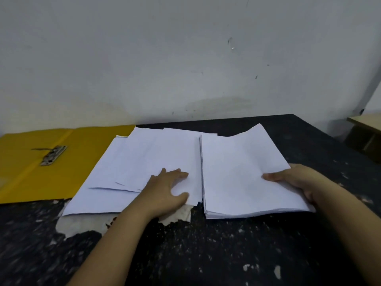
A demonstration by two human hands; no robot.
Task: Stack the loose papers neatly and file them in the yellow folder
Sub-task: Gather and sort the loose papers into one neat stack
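Yellow folder (41, 178) cut by left edge; right-hand fingers hidden, probably under stack (247, 172).

Both bare forearms reach in from the bottom of the frame. The left hand (167, 189) lies at lower centre, palm down, fingers extended and thumb spread toward the right. The right hand (296, 180) sits at centre right (thumb on top, fingers hidden underneath), pinching.
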